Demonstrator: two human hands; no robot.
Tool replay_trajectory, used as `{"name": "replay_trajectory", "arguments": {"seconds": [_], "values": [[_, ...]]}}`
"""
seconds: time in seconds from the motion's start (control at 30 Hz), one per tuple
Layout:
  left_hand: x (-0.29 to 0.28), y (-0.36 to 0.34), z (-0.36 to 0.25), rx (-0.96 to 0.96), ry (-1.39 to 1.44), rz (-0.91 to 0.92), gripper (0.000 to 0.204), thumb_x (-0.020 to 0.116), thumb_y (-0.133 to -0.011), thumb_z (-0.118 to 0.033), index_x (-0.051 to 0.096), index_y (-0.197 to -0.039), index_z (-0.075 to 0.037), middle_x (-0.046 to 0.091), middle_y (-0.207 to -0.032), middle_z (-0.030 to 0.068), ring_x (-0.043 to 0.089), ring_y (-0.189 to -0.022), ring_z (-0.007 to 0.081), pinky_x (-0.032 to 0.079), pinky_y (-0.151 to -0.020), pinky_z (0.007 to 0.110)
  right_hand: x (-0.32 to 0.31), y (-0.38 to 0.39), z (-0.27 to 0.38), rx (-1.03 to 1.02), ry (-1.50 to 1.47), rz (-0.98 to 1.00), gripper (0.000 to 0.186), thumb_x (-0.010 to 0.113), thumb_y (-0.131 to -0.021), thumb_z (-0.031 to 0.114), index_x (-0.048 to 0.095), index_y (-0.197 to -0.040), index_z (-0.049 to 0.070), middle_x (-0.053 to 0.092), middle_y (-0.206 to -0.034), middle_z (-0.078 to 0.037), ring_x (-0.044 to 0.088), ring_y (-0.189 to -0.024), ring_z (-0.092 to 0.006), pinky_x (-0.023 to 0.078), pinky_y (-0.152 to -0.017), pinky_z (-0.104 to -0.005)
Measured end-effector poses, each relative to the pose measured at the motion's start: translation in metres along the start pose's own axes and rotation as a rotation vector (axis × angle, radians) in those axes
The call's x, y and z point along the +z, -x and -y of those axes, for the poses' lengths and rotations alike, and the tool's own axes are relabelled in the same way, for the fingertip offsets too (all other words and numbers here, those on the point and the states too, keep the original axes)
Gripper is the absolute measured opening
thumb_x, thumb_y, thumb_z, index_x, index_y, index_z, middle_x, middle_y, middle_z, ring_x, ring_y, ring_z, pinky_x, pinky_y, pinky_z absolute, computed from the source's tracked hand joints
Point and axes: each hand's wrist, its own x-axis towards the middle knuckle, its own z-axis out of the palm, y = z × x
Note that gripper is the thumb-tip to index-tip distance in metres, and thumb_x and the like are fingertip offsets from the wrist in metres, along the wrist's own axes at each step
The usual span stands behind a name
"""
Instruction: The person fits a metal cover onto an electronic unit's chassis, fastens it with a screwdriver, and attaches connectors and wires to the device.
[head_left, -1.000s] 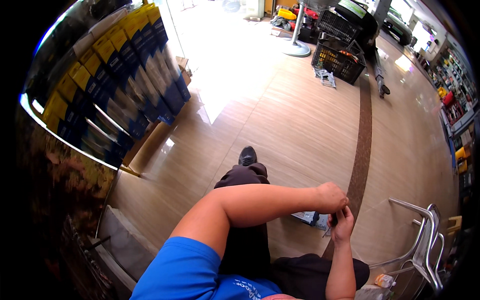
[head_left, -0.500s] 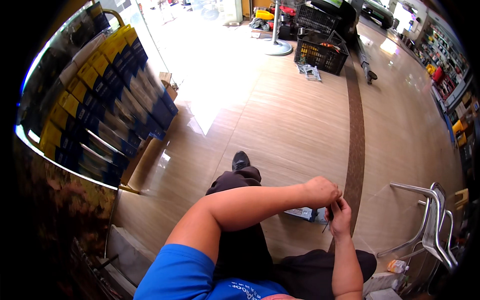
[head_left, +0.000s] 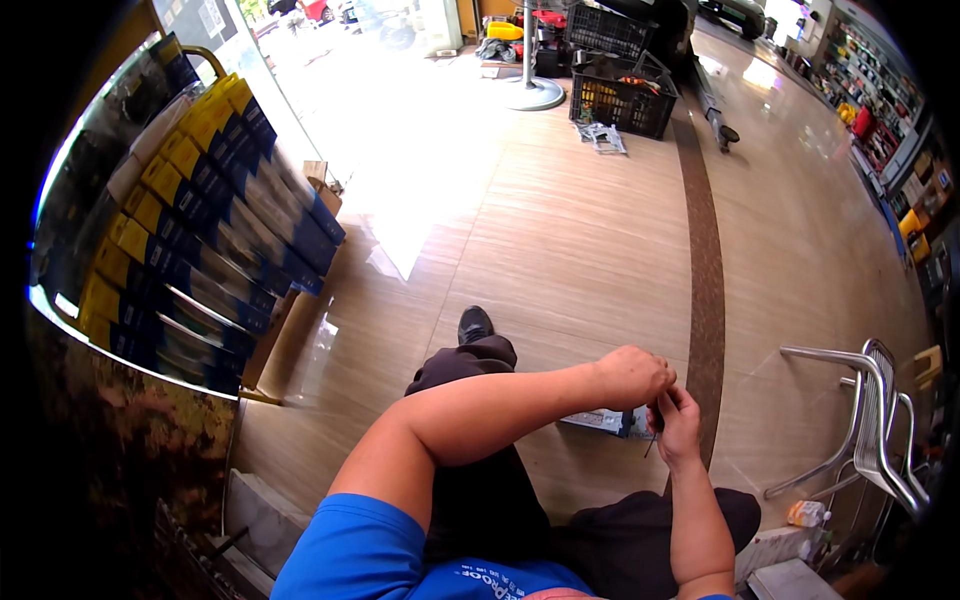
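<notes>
Two hands show, one left hand [head_left: 635,375] and one right hand [head_left: 680,425], with one thin dark rod [head_left: 650,448]. Toward the far edge of the floor [head_left: 570,240] are two black crates [head_left: 622,100] and one round pedestal base [head_left: 537,96]; toward its right edge, one metal chair [head_left: 882,400] and one bottle [head_left: 803,513]. One shoe [head_left: 475,325] is visible. Overlapping hanging packets [head_left: 200,210] cannot be counted.

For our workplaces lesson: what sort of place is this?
Probably a vehicle repair or parts shop: rows of blue-and-yellow packages, crowded shelves at far right, and what looks like a car at the top.
</notes>
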Motion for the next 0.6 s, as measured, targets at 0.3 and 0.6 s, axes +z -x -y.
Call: {"name": "replay_trajectory", "arguments": {"seconds": [0.3,0.6], "values": [[0.0053,-0.0002,0.003,0.013,-0.036,-0.004,0.016,0.056,-0.087,-0.016,0.063,-0.094,-0.003,0.069,-0.092,0.0145,0.069,-0.088,0.0308,0.055,-0.077,0.04,0.0005,0.0,0.0013,0.006,-0.003,-0.005,0.014,0.06,-0.099,0.019,0.061,-0.097,0.005,0.061,-0.078,0.0,0.054,-0.057,-0.0063,0.041,-0.046,-0.0211],[0.0044,-0.0008,0.0003,-0.024,-0.035,0.044,0.018,0.057,-0.087,-0.018,0.063,-0.096,-0.003,0.069,-0.095,0.0149,0.07,-0.089,0.031,0.055,-0.077,0.04,-0.003,-0.0008,-0.0032,0.001,0.025,0.017,0.014,0.059,-0.1,0.02,0.061,-0.096,0.007,0.061,-0.079,0.0,0.055,-0.058,-0.006,0.041,-0.046,-0.0208]]}}
